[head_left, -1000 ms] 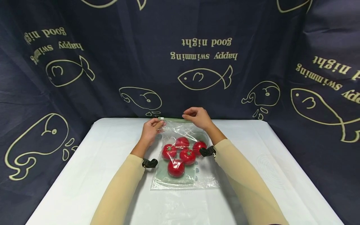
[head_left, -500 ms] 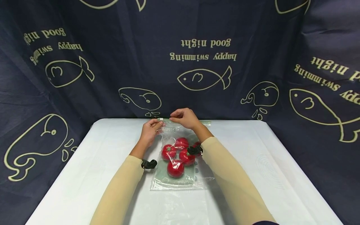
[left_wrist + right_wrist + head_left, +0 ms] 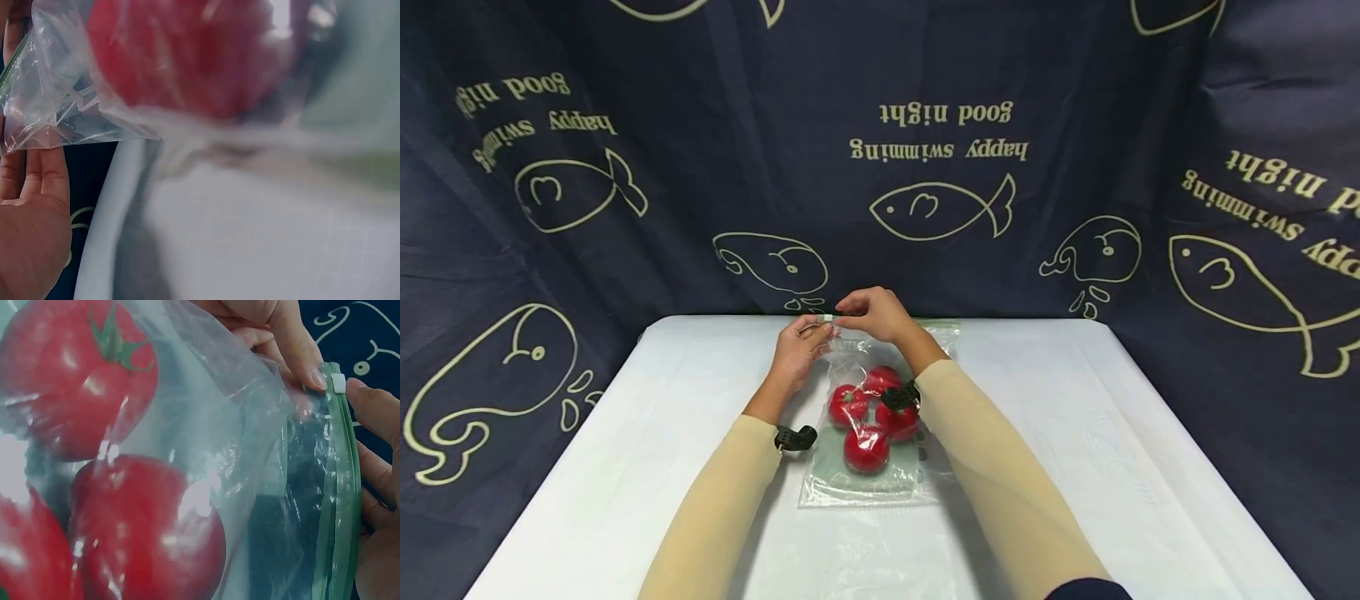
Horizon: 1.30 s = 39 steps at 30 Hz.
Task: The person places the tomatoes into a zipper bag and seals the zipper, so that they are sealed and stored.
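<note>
A clear zip bag [image 3: 865, 493] with a green zip strip [image 3: 344, 487] lies on the table, holding several red tomatoes [image 3: 866, 450]. At its far left corner, my left hand [image 3: 796, 354] pinches the bag between thumb and fingers. My right hand [image 3: 880, 317] reaches across the bag to that same corner. In the right wrist view, its thumb [image 3: 375, 406] is at the white slider [image 3: 339, 383], with the fingers behind the strip. The left wrist view shows my left palm [image 3: 34, 244] under the crumpled bag edge; its fingertips are partly hidden there.
The white table [image 3: 1075, 467] extends on both sides of the bag. A dark curtain [image 3: 940, 267] with fish and whale drawings hangs behind and around it. Another clear plastic sheet or bag [image 3: 887, 558] lies nearer the front. Each wrist wears a black camera mount [image 3: 796, 437].
My right hand has slid left along the zip strip, from near its middle to the slider beside my left hand. My left hand keeps its hold on the corner.
</note>
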{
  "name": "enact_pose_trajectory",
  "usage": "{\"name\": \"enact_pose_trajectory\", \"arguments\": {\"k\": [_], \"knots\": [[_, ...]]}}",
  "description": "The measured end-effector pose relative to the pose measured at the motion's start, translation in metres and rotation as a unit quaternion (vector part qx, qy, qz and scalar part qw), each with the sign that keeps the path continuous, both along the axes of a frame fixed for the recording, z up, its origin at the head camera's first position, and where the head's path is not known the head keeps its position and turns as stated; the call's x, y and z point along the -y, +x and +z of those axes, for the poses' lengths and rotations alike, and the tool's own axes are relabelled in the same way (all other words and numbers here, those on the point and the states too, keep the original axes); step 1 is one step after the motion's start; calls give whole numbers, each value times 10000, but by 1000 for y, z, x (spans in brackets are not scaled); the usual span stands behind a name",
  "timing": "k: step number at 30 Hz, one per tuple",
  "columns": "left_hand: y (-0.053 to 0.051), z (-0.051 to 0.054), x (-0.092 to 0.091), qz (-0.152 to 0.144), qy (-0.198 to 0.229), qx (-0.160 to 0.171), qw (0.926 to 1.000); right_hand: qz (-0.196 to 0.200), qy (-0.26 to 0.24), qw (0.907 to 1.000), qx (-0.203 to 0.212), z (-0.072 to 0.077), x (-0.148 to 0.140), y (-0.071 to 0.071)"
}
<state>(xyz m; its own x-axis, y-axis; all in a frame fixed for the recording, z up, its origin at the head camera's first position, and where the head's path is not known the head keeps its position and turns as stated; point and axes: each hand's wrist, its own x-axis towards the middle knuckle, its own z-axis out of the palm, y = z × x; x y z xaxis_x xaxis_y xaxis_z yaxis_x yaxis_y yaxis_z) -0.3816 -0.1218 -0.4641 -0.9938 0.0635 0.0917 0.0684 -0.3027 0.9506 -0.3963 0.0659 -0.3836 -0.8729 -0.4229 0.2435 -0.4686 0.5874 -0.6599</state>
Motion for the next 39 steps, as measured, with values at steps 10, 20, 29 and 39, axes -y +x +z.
{"name": "enact_pose_trajectory", "arguments": {"k": [10,20,29,39], "knots": [[0,1,-2,-24,216,-164,9996,30,226,9997,0,2,10,-2],[1,-1,-1,-47,166,-175,9997,-57,304,9995,71,-1,13,-4],[2,-3,-1,-41,91,-245,9996,48,325,9994,45,-1,11,-3],[3,-3,-3,5,206,-268,9994,97,323,9994,-73,0,6,-2]]}}
